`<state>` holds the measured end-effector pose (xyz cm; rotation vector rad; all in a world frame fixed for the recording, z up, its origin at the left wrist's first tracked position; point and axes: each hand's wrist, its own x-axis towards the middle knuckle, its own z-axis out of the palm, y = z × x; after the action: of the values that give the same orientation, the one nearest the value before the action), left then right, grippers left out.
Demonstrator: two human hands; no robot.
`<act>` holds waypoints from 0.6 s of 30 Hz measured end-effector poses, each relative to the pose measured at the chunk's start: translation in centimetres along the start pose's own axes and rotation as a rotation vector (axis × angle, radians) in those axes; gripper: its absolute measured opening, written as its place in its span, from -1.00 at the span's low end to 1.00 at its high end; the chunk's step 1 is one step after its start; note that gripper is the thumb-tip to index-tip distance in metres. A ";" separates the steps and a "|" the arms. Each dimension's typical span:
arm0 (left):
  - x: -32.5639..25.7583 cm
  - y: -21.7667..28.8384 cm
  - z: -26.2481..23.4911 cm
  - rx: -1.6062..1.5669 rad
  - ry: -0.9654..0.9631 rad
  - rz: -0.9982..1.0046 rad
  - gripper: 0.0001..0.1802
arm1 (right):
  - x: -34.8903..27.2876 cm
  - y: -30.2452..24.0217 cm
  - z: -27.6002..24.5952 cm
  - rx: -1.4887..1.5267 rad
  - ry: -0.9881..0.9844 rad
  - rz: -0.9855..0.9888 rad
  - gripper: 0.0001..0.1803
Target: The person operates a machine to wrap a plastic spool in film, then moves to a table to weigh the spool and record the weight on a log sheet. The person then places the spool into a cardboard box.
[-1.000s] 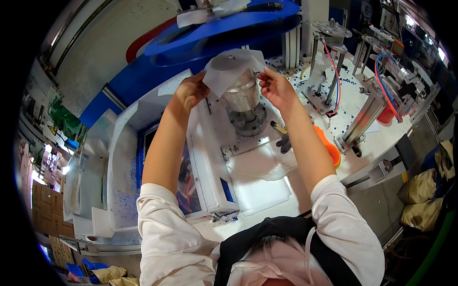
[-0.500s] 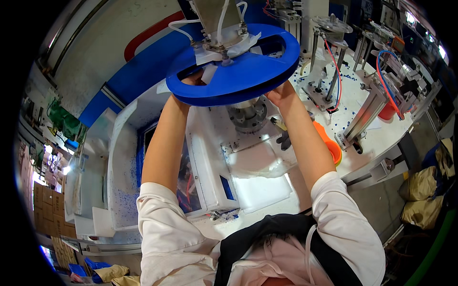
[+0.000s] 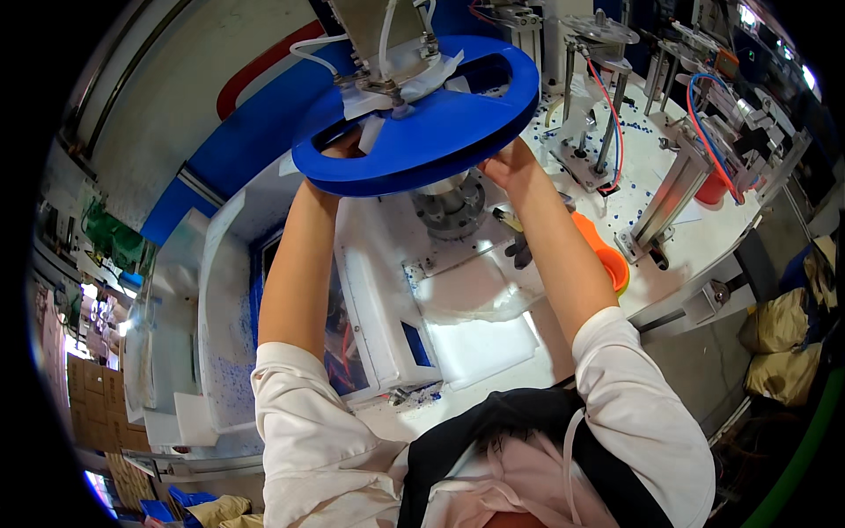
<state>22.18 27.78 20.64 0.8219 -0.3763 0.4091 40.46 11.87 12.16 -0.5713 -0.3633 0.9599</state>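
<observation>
A big blue ring-shaped plate [image 3: 440,132] hangs over the round metal die [image 3: 451,207] of a white machine [image 3: 387,299], with white fabric [image 3: 431,75] and tubing clamped at its hub. Both my arms reach up under it. My left hand [image 3: 341,148] shows only in part, through an opening in the ring. My right hand [image 3: 506,167] sits at the ring's lower right edge, its fingers tucked beneath. The ring hides whatever the fingers hold.
An orange cup [image 3: 606,260] stands right of my right forearm, beside a dark tool [image 3: 519,251]. Metal posts with red and blue hoses [image 3: 607,123] crowd the white table on the right. Tan sacks [image 3: 779,326] lie on the floor at the right.
A second ago both hands held a white cup-shaped fabric piece over the die in plain view. The blue ring has since come down over the hands and now covers them and the piece.
</observation>
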 end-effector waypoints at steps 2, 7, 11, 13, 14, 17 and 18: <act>0.0 -0.1 0.0 -0.007 -0.006 -0.003 -0.64 | 0.2 0.0 -0.2 -0.007 -0.013 -0.001 -0.83; 0.3 -0.2 0.2 -0.011 -0.016 -0.010 -0.64 | 0.5 0.1 -0.3 -0.025 -0.012 -0.002 -0.85; 0.2 -0.2 0.3 -0.018 -0.025 -0.015 -0.64 | 0.7 0.3 -0.4 -0.006 -0.008 -0.011 -0.87; 0.2 -0.2 0.5 -0.023 -0.027 -0.020 -0.64 | 0.8 0.2 -0.4 -0.005 -0.008 -0.012 -0.88; 0.2 -0.2 0.6 -0.018 -0.028 -0.020 -0.64 | 0.9 0.2 -0.5 -0.006 -0.004 -0.011 -0.88; -0.1 -0.1 0.5 -0.023 -0.030 -0.024 -0.64 | 0.6 0.0 -0.3 -0.022 0.013 -0.006 -0.88; -0.2 -0.1 0.5 -0.019 -0.029 -0.028 -0.64 | 0.5 0.0 -0.2 -0.029 0.021 -0.004 -0.88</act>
<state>21.98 27.29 20.75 0.8142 -0.3945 0.3672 40.87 12.19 12.01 -0.6058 -0.3600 0.9450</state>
